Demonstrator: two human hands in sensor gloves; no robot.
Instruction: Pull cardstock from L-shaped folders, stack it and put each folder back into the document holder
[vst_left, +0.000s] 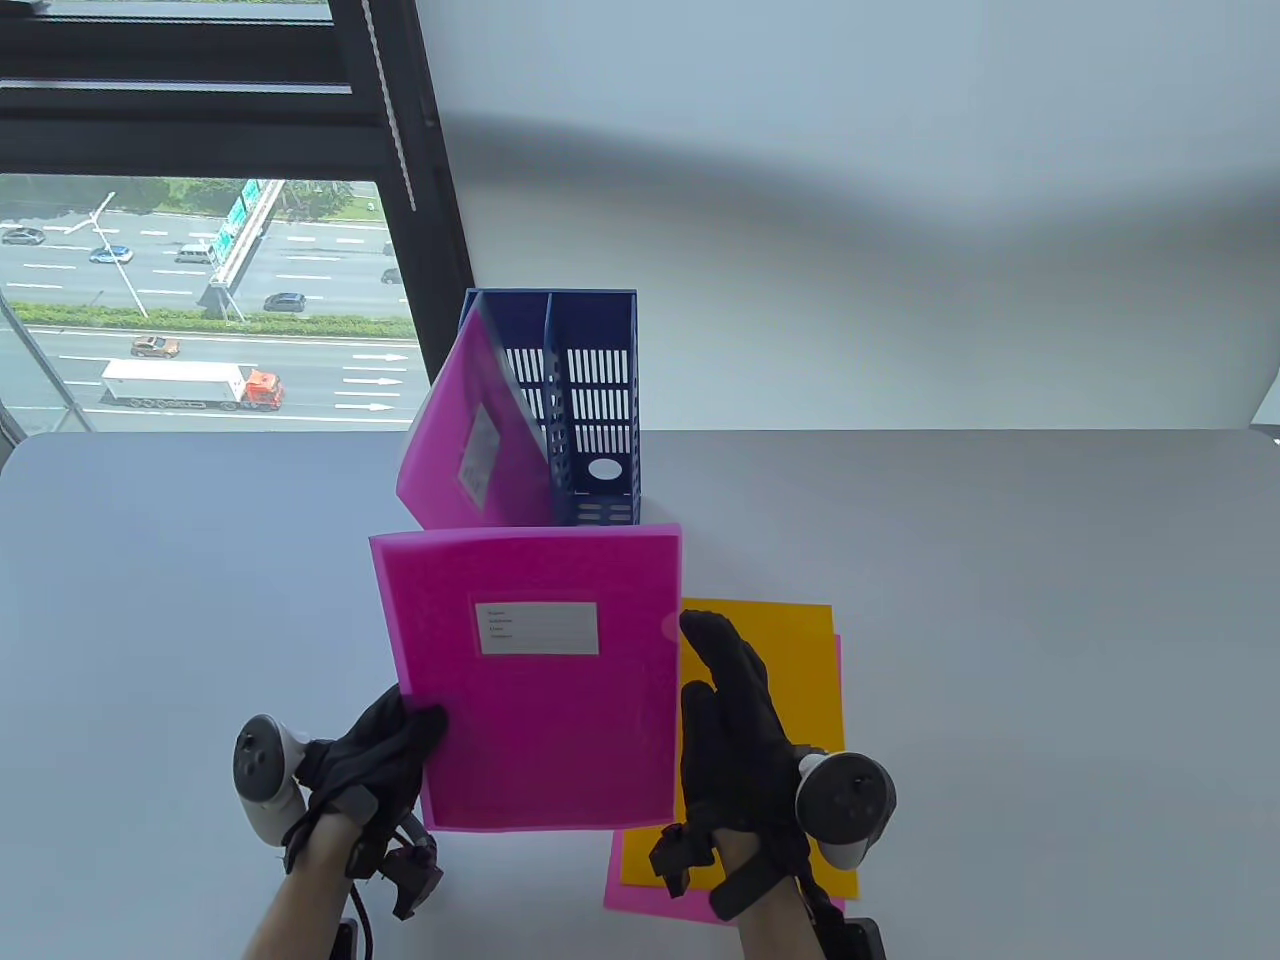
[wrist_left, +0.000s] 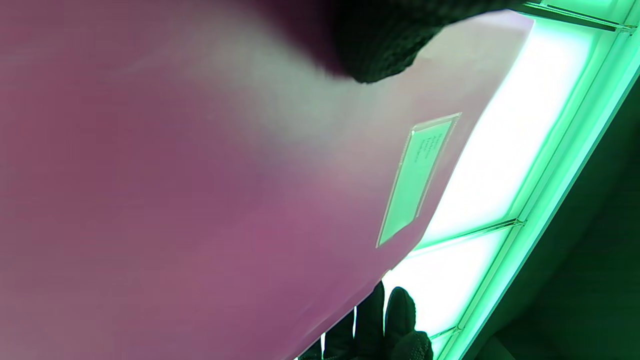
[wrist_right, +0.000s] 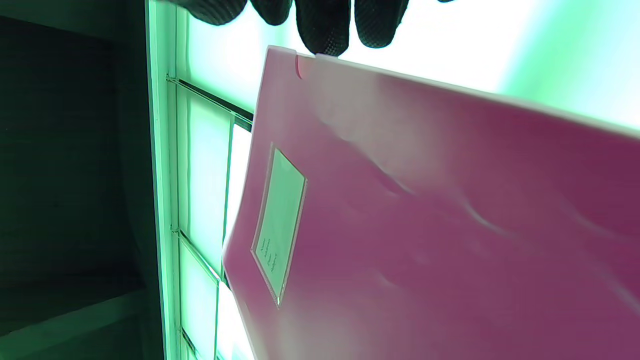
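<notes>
The left hand (vst_left: 385, 745) grips a pink folder (vst_left: 535, 680) above the table; the right hand (vst_left: 735, 745) hovers open beside it. Apparently emptied, it next needs slotting into the blue holder (vst_left: 600, 400).

Office: document holder (vst_left: 590, 400), grey table (vst_left: 1000, 600), high-rise window (vst_left: 200, 300).

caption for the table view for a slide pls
Left hand holds a pink folder before the blue holder; right hand open beside it, above stacked cardstock.
</notes>
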